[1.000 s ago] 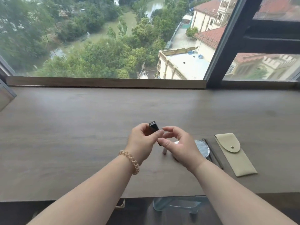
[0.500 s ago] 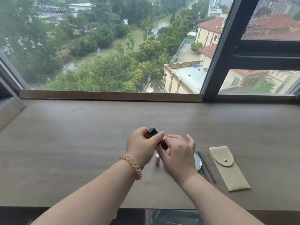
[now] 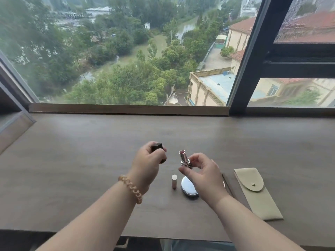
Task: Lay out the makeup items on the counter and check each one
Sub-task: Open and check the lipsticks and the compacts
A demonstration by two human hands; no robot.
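Lipstick (image 3: 183, 158), uncapped: silver tube held upright above the bench (image 3: 72, 160), red bullet visible at its open top. Right hand (image 3: 203, 175) pinches the tube's base between thumb and fingertips, other fingers curled loosely over it.

Cap (image 3: 158, 149), dark and square-edged: gripped in the closed left hand (image 3: 147, 164), only its upper end showing past the fingers. Cap and tube are apart, side by side at about the same height. A beaded bracelet (image 3: 131, 189) sits on the left wrist.

Small pale tube (image 3: 174, 181), cylindrical: standing upright on the bench between the two forearms, just left of the compact.

Compact (image 3: 188, 188), round, silver-lidded: lying flat on the bench, partly hidden beneath the right hand.

Slim dark sticks (image 3: 228, 185), number unclear: lying on the bench beside the right wrist, mostly covered by it.

Pouch (image 3: 257, 192), beige, with rounded flap fastened by a snap: lying flat at the right of the bench, angled, apart from the other items.

Bench: brown wood grain, running under a large window (image 3: 126, 51) that looks out on trees and rooftops.
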